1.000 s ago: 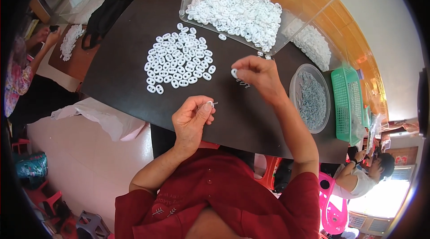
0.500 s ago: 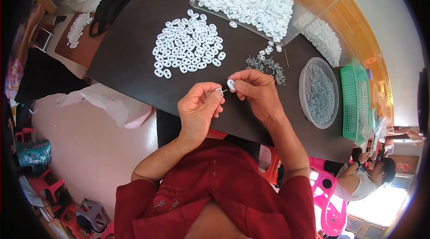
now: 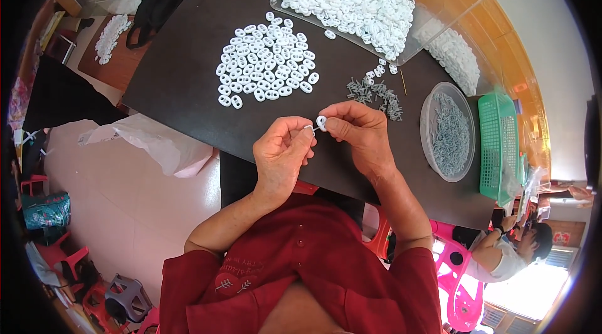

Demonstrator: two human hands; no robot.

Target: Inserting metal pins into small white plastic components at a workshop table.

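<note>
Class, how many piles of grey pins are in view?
2: a loose pile on the table, beyond the right hand, and a tub pile inside the round tub. Others may be hidden.

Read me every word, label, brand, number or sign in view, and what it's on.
Red shirt: small lettering above leaf shapes, not copied out.
Plastic bag: faint marks, too blurred to read.
Red wall square: too small to read.
White pieces: no readable text.
</note>
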